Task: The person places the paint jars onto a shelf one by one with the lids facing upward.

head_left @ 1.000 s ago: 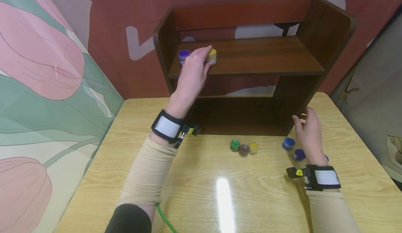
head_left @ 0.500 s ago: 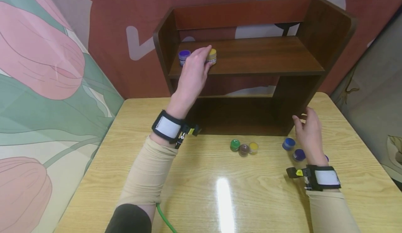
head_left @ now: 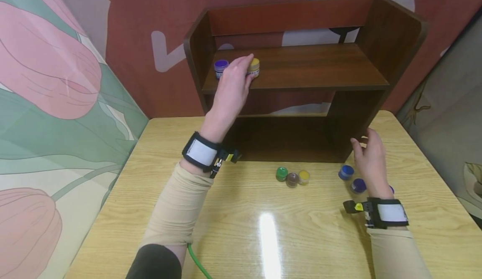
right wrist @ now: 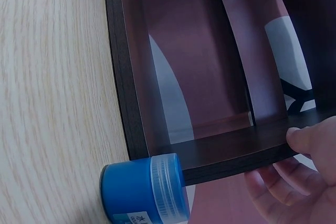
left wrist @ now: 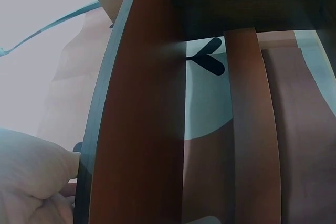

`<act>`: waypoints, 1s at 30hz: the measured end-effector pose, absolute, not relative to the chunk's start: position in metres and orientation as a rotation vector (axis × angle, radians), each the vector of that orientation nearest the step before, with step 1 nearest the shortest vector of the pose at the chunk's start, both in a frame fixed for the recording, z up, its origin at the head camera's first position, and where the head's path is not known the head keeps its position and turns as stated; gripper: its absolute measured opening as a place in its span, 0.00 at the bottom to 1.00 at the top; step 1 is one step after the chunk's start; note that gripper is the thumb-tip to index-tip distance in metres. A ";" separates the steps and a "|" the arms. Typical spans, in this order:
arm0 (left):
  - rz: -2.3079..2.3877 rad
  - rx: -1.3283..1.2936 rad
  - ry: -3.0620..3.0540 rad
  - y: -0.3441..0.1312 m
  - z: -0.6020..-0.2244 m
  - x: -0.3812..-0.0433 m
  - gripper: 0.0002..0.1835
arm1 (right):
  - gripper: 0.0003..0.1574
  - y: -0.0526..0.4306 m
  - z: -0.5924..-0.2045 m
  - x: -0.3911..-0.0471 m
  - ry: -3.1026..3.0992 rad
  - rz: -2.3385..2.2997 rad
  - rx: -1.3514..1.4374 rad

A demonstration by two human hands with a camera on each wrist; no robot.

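Observation:
My left hand (head_left: 231,84) pinches a small yellow paint jar (head_left: 255,67) at the front of the brown shelf unit's (head_left: 301,67) upper board. Just left of that hand a purple paint jar (head_left: 220,67) stands on the same board. In the left wrist view, part of the hand (left wrist: 37,182) shows beside the board's edge, and the jar is hidden. My right hand (head_left: 370,159) grips the unit's right side panel low down, thumb on one face and fingers (right wrist: 283,187) on the other. Below it, a blue paint jar (head_left: 346,172) and a dark blue one (head_left: 358,185) stand on the table.
Green (head_left: 281,174), brown (head_left: 292,180) and yellow (head_left: 303,177) paint jars stand together on the wooden table (head_left: 233,229) before the unit. Another blue lid (head_left: 392,189) peeks out behind the right wrist. Printed cloth (head_left: 150,3) hangs behind. A green cable (head_left: 199,262) runs from the left sleeve.

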State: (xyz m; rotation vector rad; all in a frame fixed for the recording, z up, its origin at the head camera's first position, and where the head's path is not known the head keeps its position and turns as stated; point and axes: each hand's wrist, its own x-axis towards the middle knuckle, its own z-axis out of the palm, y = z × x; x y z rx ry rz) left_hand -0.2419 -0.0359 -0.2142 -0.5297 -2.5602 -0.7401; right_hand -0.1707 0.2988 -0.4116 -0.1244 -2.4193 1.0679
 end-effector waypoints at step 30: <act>-0.582 -0.641 -2.244 -0.048 -0.222 -0.211 0.19 | 0.30 0.300 -0.413 -0.173 -2.410 1.067 -0.135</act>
